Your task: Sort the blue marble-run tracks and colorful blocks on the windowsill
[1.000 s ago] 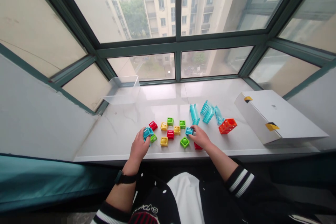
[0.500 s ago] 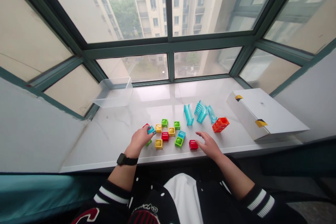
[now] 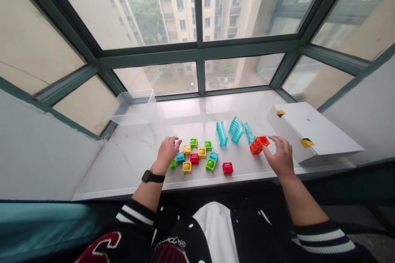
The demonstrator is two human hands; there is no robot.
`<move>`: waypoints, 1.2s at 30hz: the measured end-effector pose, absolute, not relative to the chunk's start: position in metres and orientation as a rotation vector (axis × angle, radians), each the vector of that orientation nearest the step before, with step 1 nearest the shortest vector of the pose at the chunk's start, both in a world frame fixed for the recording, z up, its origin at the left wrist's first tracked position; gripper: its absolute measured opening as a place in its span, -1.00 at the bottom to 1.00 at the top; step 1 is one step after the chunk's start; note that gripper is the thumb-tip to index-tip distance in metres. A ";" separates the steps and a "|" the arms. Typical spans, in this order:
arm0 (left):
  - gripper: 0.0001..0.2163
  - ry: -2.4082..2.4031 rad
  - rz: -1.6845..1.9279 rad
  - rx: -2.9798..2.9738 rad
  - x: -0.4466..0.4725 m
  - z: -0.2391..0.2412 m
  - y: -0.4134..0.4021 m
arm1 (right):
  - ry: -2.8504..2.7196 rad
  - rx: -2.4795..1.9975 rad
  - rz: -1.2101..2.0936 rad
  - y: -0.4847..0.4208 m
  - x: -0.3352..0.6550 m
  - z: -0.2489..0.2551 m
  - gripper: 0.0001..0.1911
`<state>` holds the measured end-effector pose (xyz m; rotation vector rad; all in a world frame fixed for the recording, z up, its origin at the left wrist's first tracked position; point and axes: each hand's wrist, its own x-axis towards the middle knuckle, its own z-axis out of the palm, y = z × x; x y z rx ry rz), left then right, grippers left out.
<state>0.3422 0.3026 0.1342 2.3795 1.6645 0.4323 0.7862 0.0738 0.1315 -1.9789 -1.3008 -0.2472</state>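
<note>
Small plastic cubes in red, yellow, green and blue lie in a loose cluster on the white sill [image 3: 142, 156]. My left hand [image 3: 167, 150] rests over the cluster's left end, fingers loosely curled, holding nothing; a blue cube [image 3: 180, 156] and a green cube [image 3: 173, 164] lie just beside it. My right hand [image 3: 278, 155] is spread open at the right, fingertips touching the orange cage block [image 3: 258, 144]. A red cube [image 3: 227, 167] sits alone near the front edge. Several turquoise ramp pieces [image 3: 236, 130] lie behind the orange block.
A clear plastic bin [image 3: 133, 107] stands at the back left by the window. A white flat box [image 3: 311, 132] with yellow tape lies at the right, close to my right hand. The sill's front edge runs just before the cubes.
My left hand set down the blue cube it held and moved a little back. My right hand left the red cube and travelled right to the orange cage block.
</note>
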 end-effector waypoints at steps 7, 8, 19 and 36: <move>-0.63 1.685 0.301 2.467 0.396 0.103 0.348 | -1.331 -2.186 0.123 0.101 0.803 0.105 -0.32; -0.64 1.678 0.275 2.463 0.400 0.099 0.350 | -1.328 -2.204 0.145 0.104 0.801 0.104 -0.34; -0.59 1.355 0.656 2.418 0.385 0.111 0.301 | -1.419 -1.802 0.396 0.088 0.758 0.150 -0.50; -0.58 1.275 0.469 2.325 0.374 0.087 0.161 | -1.450 -1.459 0.693 0.143 0.632 0.130 -0.55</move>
